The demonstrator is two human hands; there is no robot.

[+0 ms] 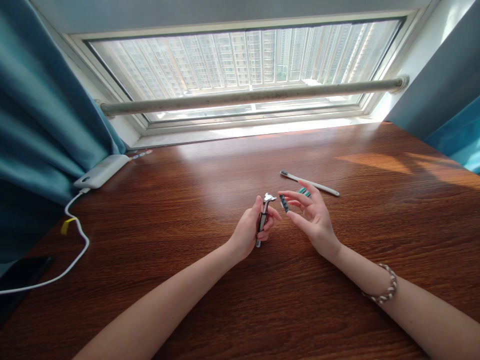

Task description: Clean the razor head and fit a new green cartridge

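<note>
Centre of frame: left hand (249,231) grip clamped round razor handle (264,212), head end up and clear of fist, so it faces right hand (313,220). Right grip pinched on blade cartridge (284,203) - just beside head, apart; spare fingers spread, likely for view. Toothbrush (311,183) lies behind on bench (187,200).

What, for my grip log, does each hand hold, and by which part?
The left hand grips the razor by its handle; the right hand pinches a small cartridge between thumb and finger.
</note>
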